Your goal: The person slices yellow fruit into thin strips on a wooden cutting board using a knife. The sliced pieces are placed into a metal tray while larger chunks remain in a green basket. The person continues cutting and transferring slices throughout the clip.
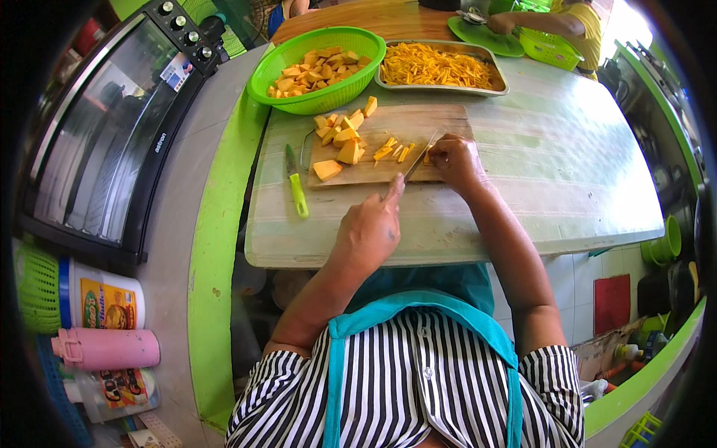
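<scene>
My left hand [371, 227] grips a kitchen knife [415, 164], index finger stretched toward the blade, which slants across the wooden cutting board [392, 175]. Just right of the blade, my right hand [458, 162] pinches a small orange piece [427, 157] against the board; the fingers hide most of it. Thin cut sticks [384, 150] lie left of the blade. Beyond them is a pile of orange chunks, likely squash [348, 137], on the board's left half. A paring knife with a lime-green handle [298, 196] rests on the table left of the board.
Behind the board stand a green plastic colander [269, 103] of chunks and a metal tray [442, 88] heaped with orange strips. At the far right, another person's hand [501, 23] is over a green plate [476, 40], near a green basket [549, 49]. A countertop oven [112, 129] stands left.
</scene>
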{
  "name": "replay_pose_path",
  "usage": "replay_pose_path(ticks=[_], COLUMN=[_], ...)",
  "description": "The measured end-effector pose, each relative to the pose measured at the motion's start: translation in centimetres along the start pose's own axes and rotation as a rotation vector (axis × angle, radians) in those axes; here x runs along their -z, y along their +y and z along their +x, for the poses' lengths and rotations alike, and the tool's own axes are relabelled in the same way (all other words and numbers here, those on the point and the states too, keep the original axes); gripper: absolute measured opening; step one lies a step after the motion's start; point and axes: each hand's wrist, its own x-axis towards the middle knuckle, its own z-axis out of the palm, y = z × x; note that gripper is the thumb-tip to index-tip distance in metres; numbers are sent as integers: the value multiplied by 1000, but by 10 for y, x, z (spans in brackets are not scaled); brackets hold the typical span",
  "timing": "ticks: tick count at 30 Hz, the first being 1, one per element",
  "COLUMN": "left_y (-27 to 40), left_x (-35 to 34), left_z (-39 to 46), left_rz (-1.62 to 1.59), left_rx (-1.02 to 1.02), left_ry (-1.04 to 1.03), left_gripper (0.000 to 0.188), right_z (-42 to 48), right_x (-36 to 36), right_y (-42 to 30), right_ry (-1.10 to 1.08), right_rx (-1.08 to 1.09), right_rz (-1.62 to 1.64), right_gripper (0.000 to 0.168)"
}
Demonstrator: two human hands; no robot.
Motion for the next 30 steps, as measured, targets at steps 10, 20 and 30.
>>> replay_pose_path(ticks=[10, 20, 30], left_y=[5, 4, -6], left_x=[8, -2, -32], left_z=[-5, -2, 32], left_rz=[-7, -87, -75], left_rx=[-15, -44, -92], left_ry=[30, -3, 47], left_gripper=[54, 54, 54], right_z=[-3, -1, 3], right_x=[6, 4, 1], right_y=[-15, -10, -9], right_ry=[2, -26, -27], right_rx=[-6, 46, -26], right_rz=[-21, -23, 56], right_gripper=[7, 19, 16])
